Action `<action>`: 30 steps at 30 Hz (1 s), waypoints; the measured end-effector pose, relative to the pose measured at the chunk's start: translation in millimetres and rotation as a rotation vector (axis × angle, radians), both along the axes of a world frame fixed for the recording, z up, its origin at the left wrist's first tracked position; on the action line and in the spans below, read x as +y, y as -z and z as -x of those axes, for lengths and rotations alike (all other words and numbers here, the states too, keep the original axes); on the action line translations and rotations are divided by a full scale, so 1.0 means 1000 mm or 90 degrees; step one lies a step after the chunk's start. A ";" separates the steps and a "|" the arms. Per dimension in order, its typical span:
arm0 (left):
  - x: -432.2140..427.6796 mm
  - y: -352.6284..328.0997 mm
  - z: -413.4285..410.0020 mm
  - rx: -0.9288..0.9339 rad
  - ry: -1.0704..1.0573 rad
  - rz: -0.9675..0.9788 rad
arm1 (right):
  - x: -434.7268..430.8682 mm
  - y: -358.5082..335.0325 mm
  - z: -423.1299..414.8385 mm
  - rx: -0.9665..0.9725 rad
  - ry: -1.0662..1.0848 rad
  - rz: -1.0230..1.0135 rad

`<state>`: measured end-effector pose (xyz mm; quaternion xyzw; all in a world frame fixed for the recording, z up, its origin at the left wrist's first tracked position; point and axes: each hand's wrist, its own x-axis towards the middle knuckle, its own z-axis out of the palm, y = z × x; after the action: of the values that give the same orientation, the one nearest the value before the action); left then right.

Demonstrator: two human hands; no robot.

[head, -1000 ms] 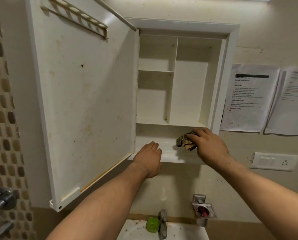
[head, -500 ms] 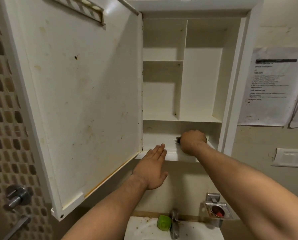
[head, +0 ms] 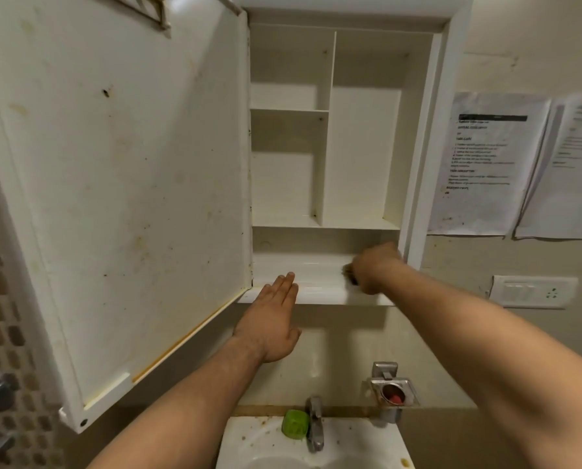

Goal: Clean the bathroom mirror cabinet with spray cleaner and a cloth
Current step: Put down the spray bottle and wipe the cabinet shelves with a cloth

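Cabinet [head: 448, 130]: white laminate, stained door [head: 130, 198] swung left.
Cloth [head: 348, 275]: dark wad, right end of bottom shelf [head: 316, 265].
Right hand [head: 376, 267]: blurred, curled round cloth.
Left hand [head: 272, 319]: flat, fingers straight, tips at shelf's lip.
Below: green soap [head: 295, 424], steel tap [head: 315, 424].

I see the white cabinet [head: 360, 147] with its stained door [head: 130, 181] swung open leftward; the dark cloth [head: 349, 273] lies on the bottom shelf [head: 313, 275], right end, mostly hidden.

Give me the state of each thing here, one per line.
Cabinet door: open, swung left, stained.
Cloth: gripped, on the bottom shelf, mostly hidden.
Right hand: grips the cloth, blurred.
Left hand: flat, fingers straight, at the shelf's front edge.
Tap: no water visible.
Soap: lying on the sink rim.
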<state>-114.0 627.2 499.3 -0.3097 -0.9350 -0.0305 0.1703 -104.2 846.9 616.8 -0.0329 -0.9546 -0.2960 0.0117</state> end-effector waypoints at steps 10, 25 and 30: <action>0.002 -0.019 -0.020 0.007 -0.054 -0.010 | -0.068 0.036 -0.023 0.083 -0.048 0.560; 0.003 -0.122 -0.055 0.230 -0.064 -0.365 | -0.111 -0.053 -0.043 0.159 -0.418 1.561; -0.008 -0.179 -0.058 0.408 -0.208 -0.201 | -0.123 -0.090 -0.027 0.223 -0.572 1.463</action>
<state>-56.5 618.9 678.1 -0.1202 -0.8551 -0.0483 0.5020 -77.0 723.5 707.2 0.2657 -0.5728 0.7483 0.2034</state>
